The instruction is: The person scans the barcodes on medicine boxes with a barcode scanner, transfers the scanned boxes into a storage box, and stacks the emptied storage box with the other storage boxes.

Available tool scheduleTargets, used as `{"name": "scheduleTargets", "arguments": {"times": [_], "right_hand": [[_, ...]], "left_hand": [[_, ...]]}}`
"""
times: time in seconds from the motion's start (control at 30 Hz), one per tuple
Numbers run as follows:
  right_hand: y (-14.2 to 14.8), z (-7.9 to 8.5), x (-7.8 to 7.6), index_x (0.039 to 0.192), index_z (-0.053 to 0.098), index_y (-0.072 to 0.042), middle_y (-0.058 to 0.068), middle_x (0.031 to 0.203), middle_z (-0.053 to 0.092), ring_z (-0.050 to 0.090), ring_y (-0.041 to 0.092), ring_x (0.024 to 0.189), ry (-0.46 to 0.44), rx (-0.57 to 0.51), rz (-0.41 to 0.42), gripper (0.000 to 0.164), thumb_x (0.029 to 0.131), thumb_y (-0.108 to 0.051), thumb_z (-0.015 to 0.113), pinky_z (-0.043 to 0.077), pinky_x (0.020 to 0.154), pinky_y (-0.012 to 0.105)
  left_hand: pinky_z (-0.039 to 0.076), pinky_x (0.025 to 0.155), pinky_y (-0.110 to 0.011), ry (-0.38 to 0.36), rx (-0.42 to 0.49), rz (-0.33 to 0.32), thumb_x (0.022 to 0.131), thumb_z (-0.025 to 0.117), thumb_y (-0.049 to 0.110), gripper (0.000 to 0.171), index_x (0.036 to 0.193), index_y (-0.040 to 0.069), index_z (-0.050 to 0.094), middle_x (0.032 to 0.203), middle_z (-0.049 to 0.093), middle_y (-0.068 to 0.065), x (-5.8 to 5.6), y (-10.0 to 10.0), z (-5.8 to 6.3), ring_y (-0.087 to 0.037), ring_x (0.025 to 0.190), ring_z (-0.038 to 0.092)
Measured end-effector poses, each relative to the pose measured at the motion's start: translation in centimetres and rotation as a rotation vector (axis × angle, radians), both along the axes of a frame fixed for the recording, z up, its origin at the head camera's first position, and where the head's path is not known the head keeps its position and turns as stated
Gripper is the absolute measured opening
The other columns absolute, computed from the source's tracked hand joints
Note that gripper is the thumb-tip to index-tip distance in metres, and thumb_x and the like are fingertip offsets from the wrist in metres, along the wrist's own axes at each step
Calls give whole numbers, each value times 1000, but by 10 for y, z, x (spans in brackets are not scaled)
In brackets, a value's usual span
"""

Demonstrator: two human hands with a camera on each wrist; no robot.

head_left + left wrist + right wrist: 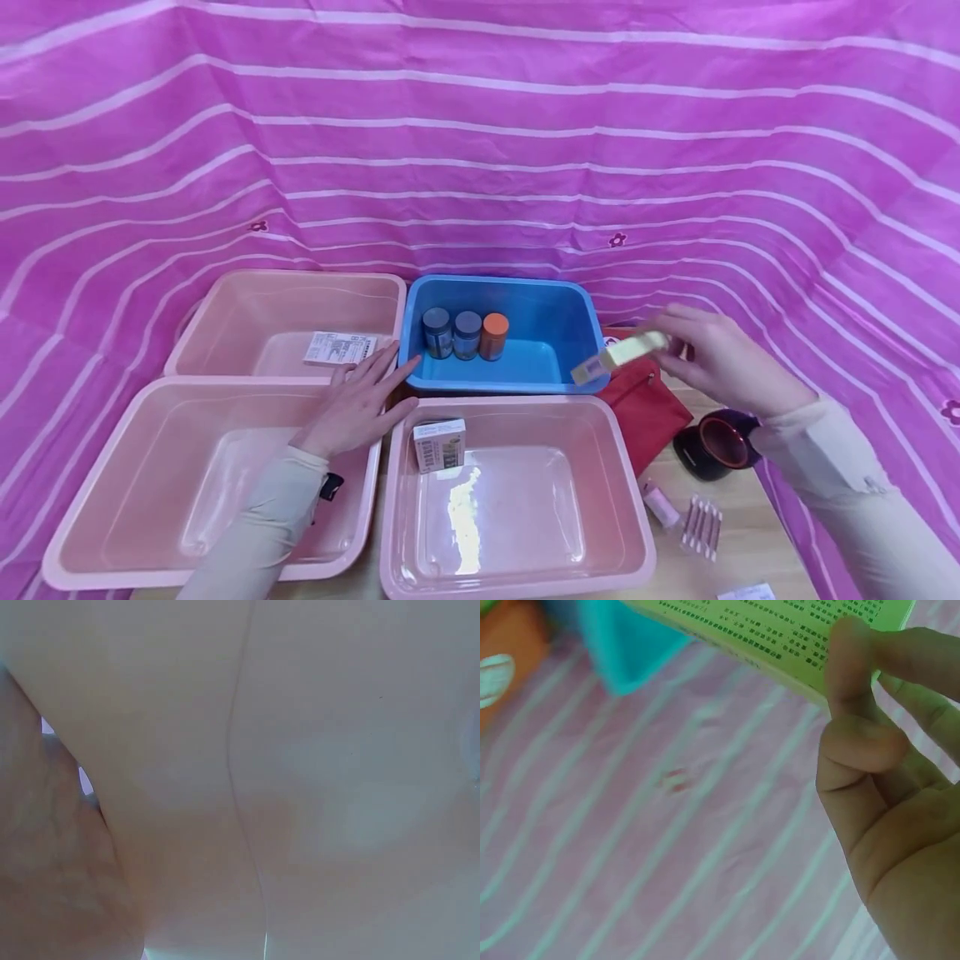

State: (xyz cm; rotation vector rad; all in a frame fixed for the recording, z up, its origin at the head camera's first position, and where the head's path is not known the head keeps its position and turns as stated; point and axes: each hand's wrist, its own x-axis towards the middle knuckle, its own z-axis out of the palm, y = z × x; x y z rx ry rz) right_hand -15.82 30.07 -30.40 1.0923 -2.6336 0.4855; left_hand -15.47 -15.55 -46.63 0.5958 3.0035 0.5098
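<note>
My right hand [701, 354] pinches a slim yellow-green carton [621, 353] by one end, over the right front corner of the blue bin [498, 387]. In the right wrist view, rows of small print cover the face of the carton [780, 634], and thumb and fingers grip its edge. My left hand [356, 408] rests with fingers spread where the bin rims meet. Its fingertips lie near the blue bin's left wall. The left wrist view shows mostly pale bin wall, with part of the hand [56, 847] at the left.
Three capped jars [466, 335] stand in the blue bin. A white box [341, 348] lies in the back left pink bin [217, 317], another box [440, 446] in the front right one. At right are a red pouch [637, 408], a dark round object [716, 444] and cotton swabs [702, 527].
</note>
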Motion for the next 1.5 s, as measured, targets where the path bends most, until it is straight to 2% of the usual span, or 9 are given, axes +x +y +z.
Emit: {"name": "scheduleTargets", "arguments": {"times": [0.13,0.27,0.4,0.53,0.67,0.93,1.13,1.33,1.5], "right_hand": [[-40,19,-20,110,74,-9,-2,90,66,54,4,68,-14,22,46,37,78,6,83,52,58,22],[-79,30,-43,118,73,-8,5,104,71,62,13,82,-101,45,107,36,85,1,81,59,67,29],[-118,35,-64,124,72,-8,8,115,71,68,19,96,-173,42,168,37,88,-3,80,62,77,34],[-154,37,-80,124,73,-6,10,117,72,70,21,98,-204,29,240,34,90,-4,78,62,78,34],[-188,35,-94,123,73,-6,10,118,72,70,22,100,-216,57,271,31,92,-5,75,62,83,34],[-259,21,-122,125,73,-6,9,120,72,66,21,106,-246,142,317,28,97,-9,69,55,98,33],[-315,7,-142,124,73,-6,8,125,73,65,20,117,-258,228,310,28,98,-4,65,49,106,31],[-371,-25,-157,125,73,-10,4,131,71,64,19,123,-321,353,250,32,96,1,63,50,104,25],[-407,-55,-155,124,73,-13,0,129,70,62,16,117,-360,446,179,33,96,1,61,49,99,23]], "left_hand": [[24,115,-69,9,10,-3,99,57,57,73,162,30,32,173,16,-10,0,0,-1,-38,158,18],[26,114,-68,17,0,-1,99,58,56,73,162,30,32,173,17,-9,0,-1,-1,-37,158,18],[25,115,-68,16,8,-3,98,59,56,73,162,30,33,173,18,-9,0,0,-1,-36,158,18],[27,114,-67,38,9,-11,99,58,56,72,161,29,35,172,20,-10,0,0,0,-36,158,20],[31,111,-65,78,-5,-26,99,58,55,70,160,27,38,170,24,-13,0,1,1,-37,156,25],[30,111,-64,83,-28,-31,101,54,57,68,160,27,38,171,23,-11,0,0,0,-35,157,24],[29,112,-64,75,-10,-32,100,55,57,69,160,28,38,172,21,-11,0,-3,0,-35,158,20],[24,118,-63,111,-11,-48,101,56,53,66,159,26,41,170,26,-12,0,-8,-2,-35,158,22],[26,117,-61,161,-6,-58,100,59,49,63,156,23,47,166,33,-15,2,-8,-3,-36,154,30]]}}
